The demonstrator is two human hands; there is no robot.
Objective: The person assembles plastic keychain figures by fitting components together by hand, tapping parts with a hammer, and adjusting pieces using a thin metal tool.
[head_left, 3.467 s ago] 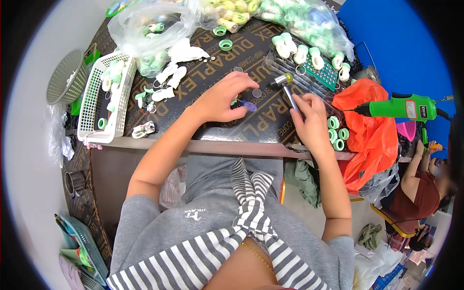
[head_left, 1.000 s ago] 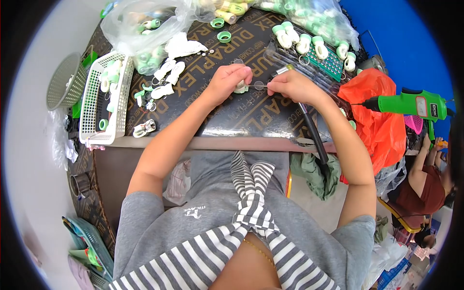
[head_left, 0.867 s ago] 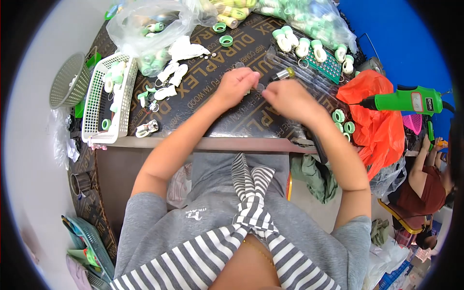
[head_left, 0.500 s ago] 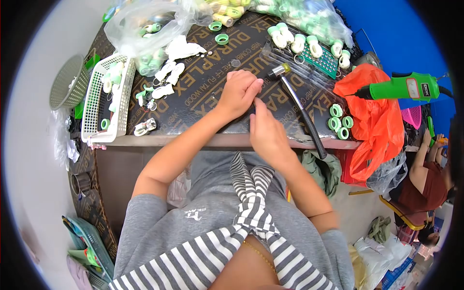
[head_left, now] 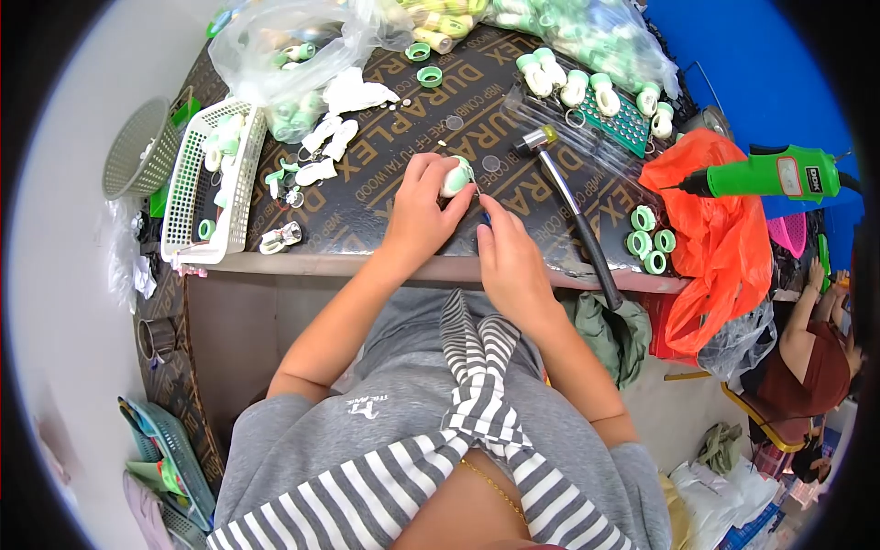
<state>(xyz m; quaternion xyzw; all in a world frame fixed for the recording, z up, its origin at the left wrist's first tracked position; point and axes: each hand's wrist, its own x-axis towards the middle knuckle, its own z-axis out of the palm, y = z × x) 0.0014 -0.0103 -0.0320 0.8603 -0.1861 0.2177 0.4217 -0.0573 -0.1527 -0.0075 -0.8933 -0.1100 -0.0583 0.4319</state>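
My left hand [head_left: 423, 211] is closed around a small green-and-white plastic piece [head_left: 456, 178] on the dark board, near the table's front edge. My right hand [head_left: 513, 261] pinches a small thin tool with a blue handle [head_left: 487, 218]. Its slim tip meets the plastic piece's right side; whether it is a screwdriver or a blade I cannot make out. Right of the hands lies a hammer [head_left: 576, 206], its black handle jutting over the edge. A clear round disc [head_left: 491, 164] rests just beyond my right fingertips.
A white basket [head_left: 174, 215] with green-and-white parts stands left. White shell pieces [head_left: 341, 139] lie beside it. Green rings [head_left: 639, 243] and a green electric screwdriver [head_left: 765, 174] over an orange bag [head_left: 706, 220] are right. Finished-looking keychain pieces [head_left: 605, 93] sit behind. A person [head_left: 811, 357] works far right.
My left hand has shifted down and left and turned, bringing the green-and-white piece into view. The right hand's tool and the clear disc now show. The whole view has shifted slightly.
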